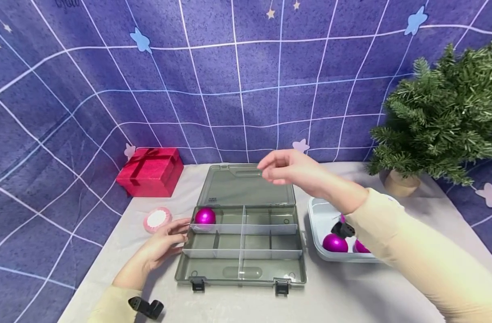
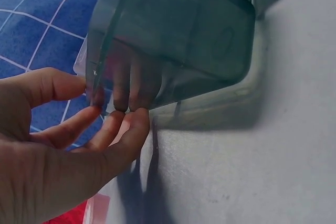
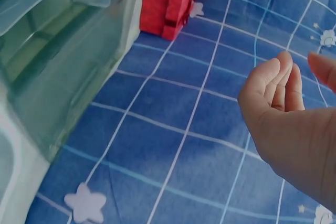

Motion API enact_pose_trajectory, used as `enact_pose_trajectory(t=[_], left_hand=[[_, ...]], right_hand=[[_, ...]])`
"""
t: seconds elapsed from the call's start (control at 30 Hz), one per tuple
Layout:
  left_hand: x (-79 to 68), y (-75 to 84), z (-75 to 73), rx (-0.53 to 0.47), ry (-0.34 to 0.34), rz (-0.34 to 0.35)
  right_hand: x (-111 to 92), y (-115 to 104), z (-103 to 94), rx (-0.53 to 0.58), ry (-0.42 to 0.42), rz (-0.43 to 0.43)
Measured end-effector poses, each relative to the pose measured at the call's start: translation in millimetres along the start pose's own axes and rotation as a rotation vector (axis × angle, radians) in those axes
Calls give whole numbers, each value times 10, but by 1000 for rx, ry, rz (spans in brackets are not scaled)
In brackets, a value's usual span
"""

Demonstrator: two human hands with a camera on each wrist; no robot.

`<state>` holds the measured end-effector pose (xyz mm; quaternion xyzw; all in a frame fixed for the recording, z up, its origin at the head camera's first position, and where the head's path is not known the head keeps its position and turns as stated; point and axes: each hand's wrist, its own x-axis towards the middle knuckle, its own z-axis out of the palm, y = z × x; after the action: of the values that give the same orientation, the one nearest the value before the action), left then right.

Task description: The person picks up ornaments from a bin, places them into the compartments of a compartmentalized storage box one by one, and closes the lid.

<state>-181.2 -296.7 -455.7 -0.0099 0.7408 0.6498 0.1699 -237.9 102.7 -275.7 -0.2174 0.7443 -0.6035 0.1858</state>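
Loosely curled and holding nothing, the right hand (image 1: 292, 168) hangs above the laid-back lid (image 1: 242, 190) of a divided box (image 1: 207, 271). Fingertips and thumb of the left hand (image 1: 163, 244) touch the box's left side, seemingly steadying it. One purple ball (image 1: 205, 216) sits in the far-left compartment; other purple balls (image 1: 335, 243) lie in the tub (image 1: 327, 256) to the right, one partly behind the sleeve (image 1: 395, 229). This looks like a pause between placements; fetching another ball would call for swinging the right hand back over the tub.

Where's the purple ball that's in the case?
In the head view, the ball is in the back left corner of the case, near the left hand's fingertips.
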Motion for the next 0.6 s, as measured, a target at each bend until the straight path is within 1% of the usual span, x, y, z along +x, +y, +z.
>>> enact_pose_trajectory(t=[0.13,0.33,0.47,0.6], left_hand=[[-4,6,-12,6,-6,1],[5,1,-12,2,-18,6],[8,-4,-17,-2,-23,6],[18,-4,-15,2,-27,6]], right_hand=[[-199,90,-160,-29,5,-15],[-498,318,-431,-84,-1,-19],[-647,516,-566,-97,-30,31],[-758,726,-646,-63,-40,106]])
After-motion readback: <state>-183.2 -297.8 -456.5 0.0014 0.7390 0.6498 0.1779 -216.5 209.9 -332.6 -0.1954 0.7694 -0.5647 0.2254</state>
